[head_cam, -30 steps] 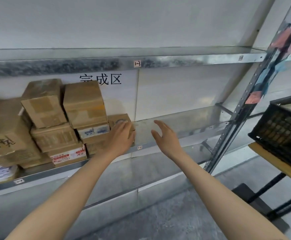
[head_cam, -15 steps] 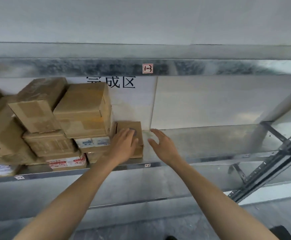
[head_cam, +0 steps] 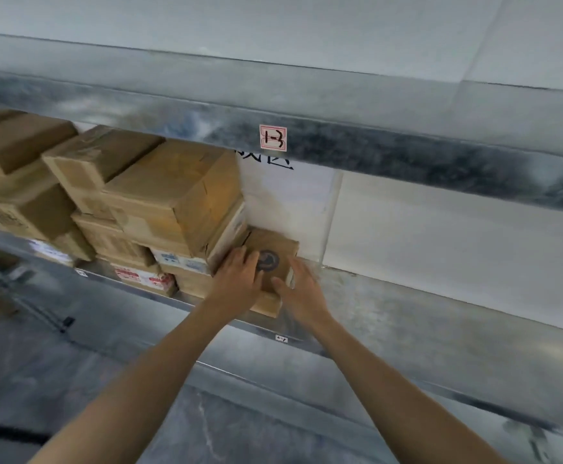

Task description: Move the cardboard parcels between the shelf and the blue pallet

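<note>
Two levels of a galvanised metal shelf [head_cam: 440, 316] are in view, set against a white wall. Many cardboard parcels [head_cam: 173, 195] are stacked on the left part of the lower level; one bears a blue-and-white label [head_cam: 179, 261], another a red-and-white label [head_cam: 139, 276], both unreadable. A small parcel [head_cam: 275, 244] with a dark round mark lies on the shelf, touching the stack's right end. The left hand [head_cam: 240, 279] rests on its top, fingers laid fairly flat. The right hand [head_cam: 302, 293], blurred, clasps its right edge, thumb on top. A red-bordered tag [head_cam: 272, 138] on the upper beam reads "1-3". Black handwriting [head_cam: 270, 160] on the wall is partly hidden.
</note>
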